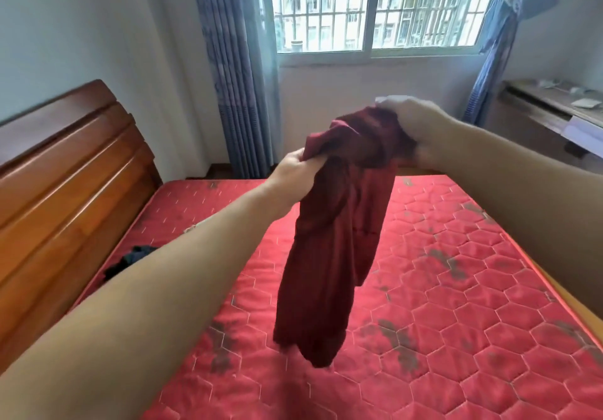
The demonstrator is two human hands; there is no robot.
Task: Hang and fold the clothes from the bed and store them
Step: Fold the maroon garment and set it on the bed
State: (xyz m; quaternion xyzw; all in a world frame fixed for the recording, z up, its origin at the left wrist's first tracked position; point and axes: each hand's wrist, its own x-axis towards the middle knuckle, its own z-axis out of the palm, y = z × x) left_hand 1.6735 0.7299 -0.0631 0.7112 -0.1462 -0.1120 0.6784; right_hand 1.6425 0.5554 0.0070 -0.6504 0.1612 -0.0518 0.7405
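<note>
We are looking down at a bed with a bare red quilted mattress, stitched in a hexagon pattern and showing dark smudged patches across its top. A polished reddish-brown wooden headboard is standing along its left side. Near that headboard, a small crumpled heap of dark, black-and-navy cloth is lying directly on the mattress, partly hidden behind a forearm. We are seeing nothing else resting on it.
</note>
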